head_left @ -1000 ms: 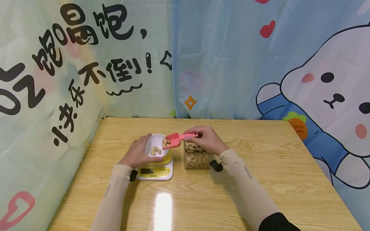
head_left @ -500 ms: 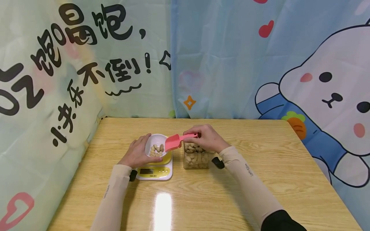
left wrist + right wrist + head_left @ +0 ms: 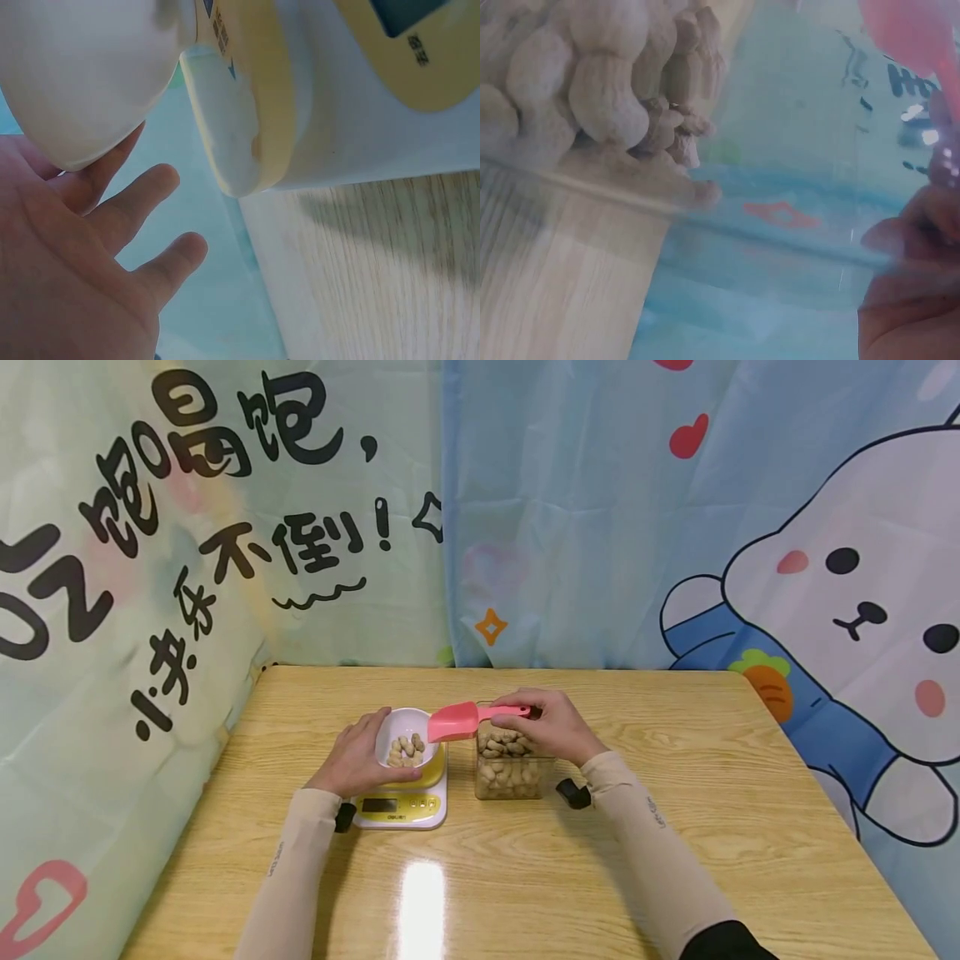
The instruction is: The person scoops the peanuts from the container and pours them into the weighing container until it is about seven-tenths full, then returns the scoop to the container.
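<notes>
My left hand [image 3: 352,756] holds a white bowl [image 3: 403,722], tilted, over a yellow-and-white kitchen scale [image 3: 401,817]. Several peanuts in shells [image 3: 406,750] lie in the bowl. In the left wrist view the bowl's outside [image 3: 90,67] leans against the fingers, beside the scale. My right hand [image 3: 553,724] pinches the handle of a pink scoop [image 3: 453,722]; no peanuts show in it. The scoop's blade reaches the bowl's right rim; whether they touch I cannot tell. Below the right hand stands a clear container [image 3: 508,789] of peanuts, partly hidden by that hand.
The wooden table [image 3: 675,827] extends in front and to the right. Printed curtains [image 3: 570,527] hang along its back and left edges. In the right wrist view, unshelled peanuts [image 3: 607,97] show close up through the clear container wall.
The peanuts that were on the scoop have dropped into the bowl. The right hand has turned the scoop, then drawn slightly back to the right. The left hand and bowl have stayed almost still.
</notes>
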Tool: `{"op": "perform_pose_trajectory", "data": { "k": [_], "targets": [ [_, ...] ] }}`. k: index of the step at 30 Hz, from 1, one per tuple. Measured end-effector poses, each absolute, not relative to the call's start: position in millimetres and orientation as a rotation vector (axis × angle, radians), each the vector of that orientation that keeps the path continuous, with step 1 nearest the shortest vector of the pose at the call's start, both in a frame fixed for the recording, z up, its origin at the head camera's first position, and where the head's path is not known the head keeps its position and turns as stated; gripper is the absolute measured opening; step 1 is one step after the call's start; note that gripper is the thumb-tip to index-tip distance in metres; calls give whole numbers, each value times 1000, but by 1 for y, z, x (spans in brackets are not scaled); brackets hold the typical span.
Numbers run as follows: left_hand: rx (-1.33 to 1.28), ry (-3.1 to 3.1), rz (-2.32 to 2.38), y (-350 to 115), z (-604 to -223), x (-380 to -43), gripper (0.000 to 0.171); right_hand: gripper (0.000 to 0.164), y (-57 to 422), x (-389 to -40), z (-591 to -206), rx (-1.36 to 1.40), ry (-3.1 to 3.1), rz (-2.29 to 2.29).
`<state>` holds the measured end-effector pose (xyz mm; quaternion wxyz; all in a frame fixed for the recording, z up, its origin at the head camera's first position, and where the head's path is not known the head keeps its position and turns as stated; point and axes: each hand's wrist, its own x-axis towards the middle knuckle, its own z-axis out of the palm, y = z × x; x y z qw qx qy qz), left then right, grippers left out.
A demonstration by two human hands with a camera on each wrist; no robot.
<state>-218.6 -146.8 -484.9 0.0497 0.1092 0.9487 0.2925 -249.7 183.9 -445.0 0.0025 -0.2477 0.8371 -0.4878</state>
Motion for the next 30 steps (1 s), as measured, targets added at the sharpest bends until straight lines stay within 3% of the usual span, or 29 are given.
{"op": "perform_pose_trajectory", "data": {
  "k": [14, 30],
  "targets": [
    [343, 2881, 938, -146, -484, -218, 122, 28, 207, -227, -419, -690, 2599, -1650],
    [367, 2898, 930, -146, -485, -219, 121, 30, 259, -231, -441, -588, 2736, -1587]
  ]
}}
